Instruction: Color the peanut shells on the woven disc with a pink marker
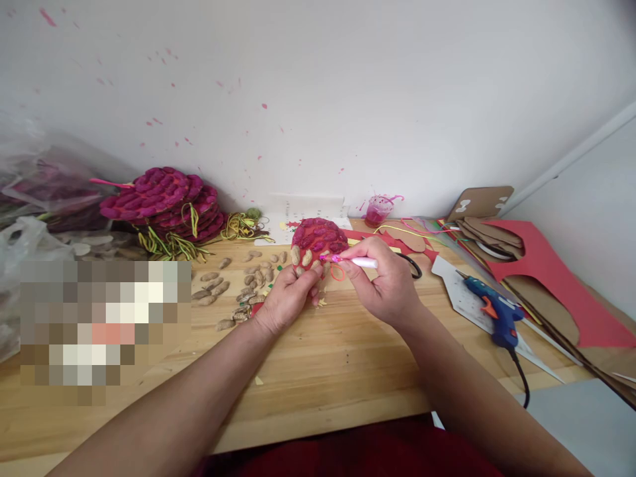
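Observation:
A round red piece covered with peanuts lies in front of me, its far part painted magenta and its near peanuts still tan. My left hand grips its near edge with the thumb on top. In my right hand is a white-handled brush, held in a pinch, its magenta-stained end at the near peanuts. A small orange loop shows between my hands. Loose peanuts lie to the left of the piece.
Stacked magenta peanut pieces with yellow-green strings stand at the left. A cup of magenta paint is by the wall. A blue glue gun, red paper and cardboard lie at the right. Plastic bags are far left.

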`<state>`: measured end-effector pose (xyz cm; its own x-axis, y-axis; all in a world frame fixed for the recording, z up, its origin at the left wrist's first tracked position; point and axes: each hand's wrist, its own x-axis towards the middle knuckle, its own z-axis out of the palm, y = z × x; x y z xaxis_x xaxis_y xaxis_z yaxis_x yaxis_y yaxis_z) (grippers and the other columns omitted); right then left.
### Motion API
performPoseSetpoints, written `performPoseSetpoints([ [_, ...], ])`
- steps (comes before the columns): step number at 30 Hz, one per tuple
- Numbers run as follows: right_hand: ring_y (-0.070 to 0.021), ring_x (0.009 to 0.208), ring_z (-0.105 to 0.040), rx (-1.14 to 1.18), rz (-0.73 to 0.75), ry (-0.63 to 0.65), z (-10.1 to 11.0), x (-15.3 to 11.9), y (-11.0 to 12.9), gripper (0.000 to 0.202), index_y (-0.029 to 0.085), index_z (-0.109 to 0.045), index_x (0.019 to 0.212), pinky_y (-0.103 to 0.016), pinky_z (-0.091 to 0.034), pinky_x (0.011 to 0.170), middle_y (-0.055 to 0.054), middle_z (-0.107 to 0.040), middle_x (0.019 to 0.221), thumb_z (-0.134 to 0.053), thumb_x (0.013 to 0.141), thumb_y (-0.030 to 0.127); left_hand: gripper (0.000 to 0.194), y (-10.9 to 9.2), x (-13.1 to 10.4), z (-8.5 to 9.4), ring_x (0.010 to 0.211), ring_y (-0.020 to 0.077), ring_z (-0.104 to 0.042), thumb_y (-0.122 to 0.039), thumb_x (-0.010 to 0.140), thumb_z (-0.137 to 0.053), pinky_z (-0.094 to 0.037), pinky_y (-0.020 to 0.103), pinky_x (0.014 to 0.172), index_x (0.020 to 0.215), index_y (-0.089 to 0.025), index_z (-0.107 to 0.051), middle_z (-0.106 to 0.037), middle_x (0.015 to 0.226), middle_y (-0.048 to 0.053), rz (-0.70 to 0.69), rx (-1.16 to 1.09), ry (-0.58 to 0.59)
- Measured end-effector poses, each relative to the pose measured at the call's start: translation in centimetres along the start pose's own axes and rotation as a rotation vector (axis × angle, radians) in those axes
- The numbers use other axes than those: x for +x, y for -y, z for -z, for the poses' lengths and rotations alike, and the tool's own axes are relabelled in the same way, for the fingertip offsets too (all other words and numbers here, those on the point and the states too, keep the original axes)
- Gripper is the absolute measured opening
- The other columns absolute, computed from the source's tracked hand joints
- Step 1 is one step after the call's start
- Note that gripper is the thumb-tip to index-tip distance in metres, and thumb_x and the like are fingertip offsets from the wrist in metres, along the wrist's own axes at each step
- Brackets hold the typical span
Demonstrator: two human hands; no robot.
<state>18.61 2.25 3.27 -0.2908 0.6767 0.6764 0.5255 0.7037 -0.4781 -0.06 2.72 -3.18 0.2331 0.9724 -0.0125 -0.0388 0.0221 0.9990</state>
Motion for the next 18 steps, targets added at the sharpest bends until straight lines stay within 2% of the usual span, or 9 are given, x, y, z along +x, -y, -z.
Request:
performPoseSetpoints([
  [8,-0.0185,0.082,-0.069,0.003,0.032,0.001,0.1,0.1,0.2,0.004,0.024,-0.065,0.095,-0.034,-0.053,0.074,-0.002,-0.076,0.088,-0.065,0.099,0.024,0.053,-0.1,0.0,0.1,0.051,0.0124,-0.043,-0.057,0.096,-0.057,-0.034,0.03,0.055,0.058,-0.021,-0.052,-0.052,0.052,0.0,-0.007,-0.017,0.022],
  [18,-0.0188,0.082,-0.069,-0.004,0.028,0.018,0.2,0.1,0.0,0.004,0.024,-0.065,0.095,-0.034,-0.052,0.073,-0.002,-0.075,0.088,-0.064,0.098,0.023,0.055,-1.2,-0.2,-0.2,0.05,0.0117,-0.043,-0.059,0.094,-0.058,-0.038,0.029,0.056,0.055,-0.021,-0.05,-0.049,0.049,0.0,-0.013,0.046,0.013],
])
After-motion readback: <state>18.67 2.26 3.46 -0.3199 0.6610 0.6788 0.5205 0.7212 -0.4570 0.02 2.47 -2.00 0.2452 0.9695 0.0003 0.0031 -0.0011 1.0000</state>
